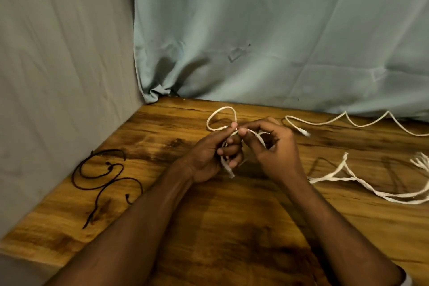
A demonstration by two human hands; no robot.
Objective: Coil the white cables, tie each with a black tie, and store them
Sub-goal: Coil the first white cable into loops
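Over the middle of the wooden table [232,227] both hands work one white cable [218,115]. My left hand [209,158] grips a small bundle of its loops, and one cable end sticks out below the fingers. My right hand [271,148] pinches a strand of the same cable right beside the left thumb. A free loop of it curves up and to the left behind the hands. A second white cable [348,121] zigzags along the back right. A thicker white cable [362,181] lies on the right. Black ties [102,174] lie curled at the left.
Grey cloth [58,65] hangs along the table's left side and pale blue cloth [278,30] along the back. The table's front-left edge runs diagonally at the lower left. Bare wood shows in front of my forearms.
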